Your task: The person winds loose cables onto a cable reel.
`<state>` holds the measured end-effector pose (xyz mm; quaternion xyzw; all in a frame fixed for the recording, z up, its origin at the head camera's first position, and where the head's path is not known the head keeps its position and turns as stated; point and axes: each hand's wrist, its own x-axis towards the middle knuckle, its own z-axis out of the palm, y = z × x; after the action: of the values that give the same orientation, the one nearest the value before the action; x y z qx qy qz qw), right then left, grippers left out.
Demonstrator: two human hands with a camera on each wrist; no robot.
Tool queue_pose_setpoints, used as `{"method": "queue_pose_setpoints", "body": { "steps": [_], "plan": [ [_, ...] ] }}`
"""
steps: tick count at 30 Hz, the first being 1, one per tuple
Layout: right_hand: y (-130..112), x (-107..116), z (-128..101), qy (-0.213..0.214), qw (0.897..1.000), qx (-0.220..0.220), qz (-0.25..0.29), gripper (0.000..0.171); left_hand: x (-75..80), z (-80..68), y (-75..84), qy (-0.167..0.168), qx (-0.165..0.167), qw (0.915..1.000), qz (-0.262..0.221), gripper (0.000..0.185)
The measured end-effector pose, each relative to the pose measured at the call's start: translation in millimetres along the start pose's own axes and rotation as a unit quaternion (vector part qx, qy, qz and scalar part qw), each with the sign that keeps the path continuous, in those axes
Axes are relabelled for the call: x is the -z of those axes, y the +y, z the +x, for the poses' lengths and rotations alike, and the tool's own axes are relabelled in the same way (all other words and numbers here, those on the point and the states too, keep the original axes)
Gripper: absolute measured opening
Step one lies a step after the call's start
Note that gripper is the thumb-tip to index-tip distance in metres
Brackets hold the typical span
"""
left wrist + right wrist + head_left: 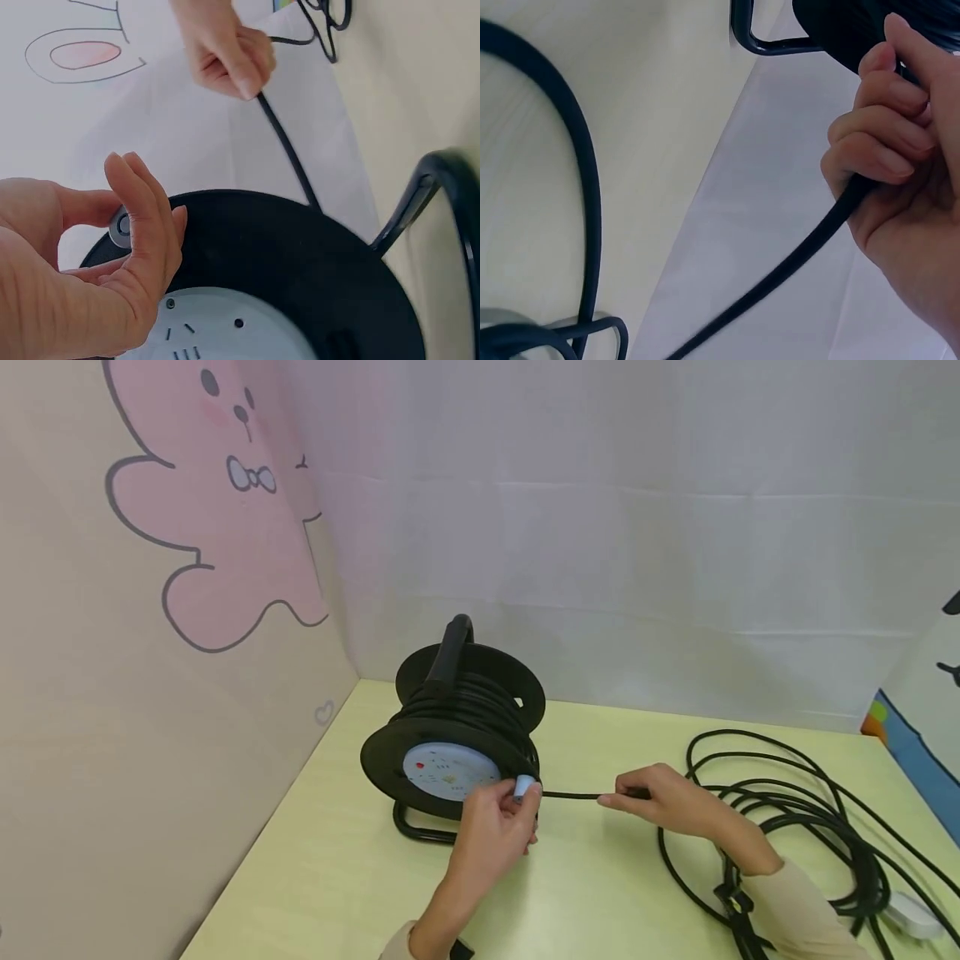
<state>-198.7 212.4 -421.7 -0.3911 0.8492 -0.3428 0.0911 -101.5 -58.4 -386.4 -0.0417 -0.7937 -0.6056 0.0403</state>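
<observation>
A black cable reel point(452, 737) with a pale blue socket face stands on its tube stand on the yellow-green table point(585, 893). My left hand point(516, 800) pinches the small light-blue crank knob point(525, 787) at the reel's front rim. The left wrist view shows the fingers of this left hand point(139, 217) curled about the knob point(120, 225). A black cable point(572, 794) runs taut from the reel to my right hand point(613, 798), which grips it. In the right wrist view the right hand point(877, 142) has its fingers wrapped round the cable point(802, 255).
Loose black cable loops point(787, 814) lie on the table's right side, ending near a white plug point(911, 914). A wall with a pink cartoon point(217, 502) closes the left side. A white sheet point(637, 527) hangs behind the reel.
</observation>
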Motion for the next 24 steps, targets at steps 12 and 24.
{"method": "queue_pose_setpoints", "body": {
  "steps": [12, 24],
  "plan": [
    [3, 36, -31, 0.074, 0.995, -0.002, -0.063, 0.035, 4.5, -6.6, -47.4, -0.027, 0.061, 0.9978, -0.006, 0.027],
    [3, 76, -77, 0.138, 0.979, -0.048, -0.143, 0.039, 17.3, -6.8, -69.6, -0.041, 0.113, 0.9924, -0.024, 0.028]
  ]
}}
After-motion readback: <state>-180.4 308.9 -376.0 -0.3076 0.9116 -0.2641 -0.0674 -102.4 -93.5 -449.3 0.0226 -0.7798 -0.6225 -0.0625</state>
